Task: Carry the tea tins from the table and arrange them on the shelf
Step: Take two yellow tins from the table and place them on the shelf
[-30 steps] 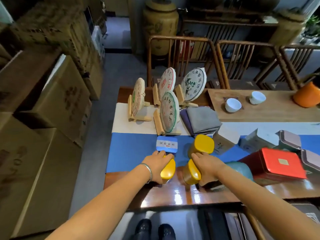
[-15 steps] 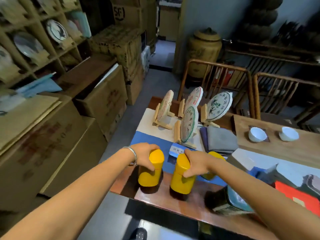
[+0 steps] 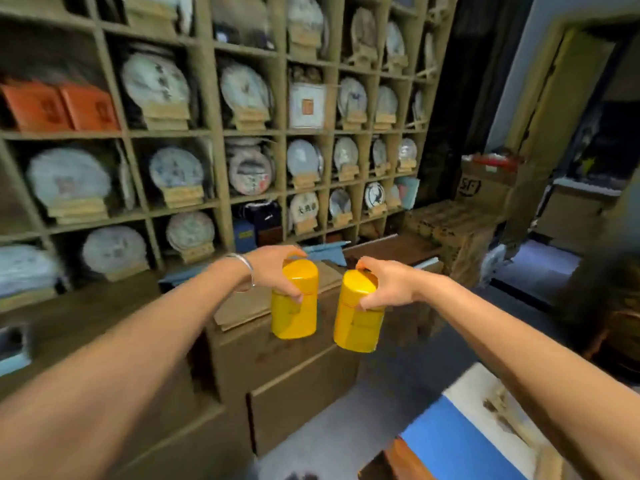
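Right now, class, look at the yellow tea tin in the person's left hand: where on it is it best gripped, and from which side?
Grip the yellow tin at its lid end, coming from above, as the left hand does: it hangs upright, and its narrow rounded top fits between curled fingers and thumb. That leaves the flat base free for the shelf.

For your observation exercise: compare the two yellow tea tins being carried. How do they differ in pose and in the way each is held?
The left tin hangs nearly upright; the right tin tilts, its top leaning left. The left hand, on the arm with the bracelet, grips its tin by the lid from the left; the right hand grips its tin from the right. Both are yellow, lidded and off the table.
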The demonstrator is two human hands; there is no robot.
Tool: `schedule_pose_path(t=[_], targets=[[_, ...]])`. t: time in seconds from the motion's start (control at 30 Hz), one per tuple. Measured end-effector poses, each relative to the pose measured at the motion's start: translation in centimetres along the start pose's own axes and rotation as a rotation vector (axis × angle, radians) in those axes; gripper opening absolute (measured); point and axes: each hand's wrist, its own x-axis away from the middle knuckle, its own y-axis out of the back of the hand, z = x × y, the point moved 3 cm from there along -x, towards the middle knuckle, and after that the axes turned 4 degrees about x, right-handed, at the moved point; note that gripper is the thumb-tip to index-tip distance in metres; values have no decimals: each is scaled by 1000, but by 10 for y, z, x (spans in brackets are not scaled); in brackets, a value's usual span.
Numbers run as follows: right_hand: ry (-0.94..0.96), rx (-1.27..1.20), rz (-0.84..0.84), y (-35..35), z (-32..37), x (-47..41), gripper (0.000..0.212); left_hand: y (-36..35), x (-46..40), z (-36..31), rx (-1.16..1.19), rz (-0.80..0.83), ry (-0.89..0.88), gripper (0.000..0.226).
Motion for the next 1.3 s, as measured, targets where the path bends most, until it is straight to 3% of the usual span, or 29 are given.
schedule_pose_path(t=[0.17, 0.33, 0.5, 0.67, 0.93, 1.17, 1.3], targets=[[211, -41, -44, 48, 131, -70, 73, 98, 83, 90, 102, -202, 123, 82], [341, -68, -103, 70, 257, -134, 83, 177, 171, 175, 91, -317, 231, 80], [493, -194, -124, 72, 376, -186, 64, 238, 258, 245, 108, -491, 348, 86], [631, -148, -190, 71, 481, -224, 53, 286, 327, 297, 112, -581, 437, 85], [709, -205, -146, 73, 579, -297, 66, 344, 371, 364, 3, -540, 589, 89], [813, -224, -230, 94, 642, -374, 77, 415, 355, 434, -46, -580, 636, 88], [828, -233, -267, 117, 679, -430, 73, 468, 330, 476, -117, -605, 670, 88]])
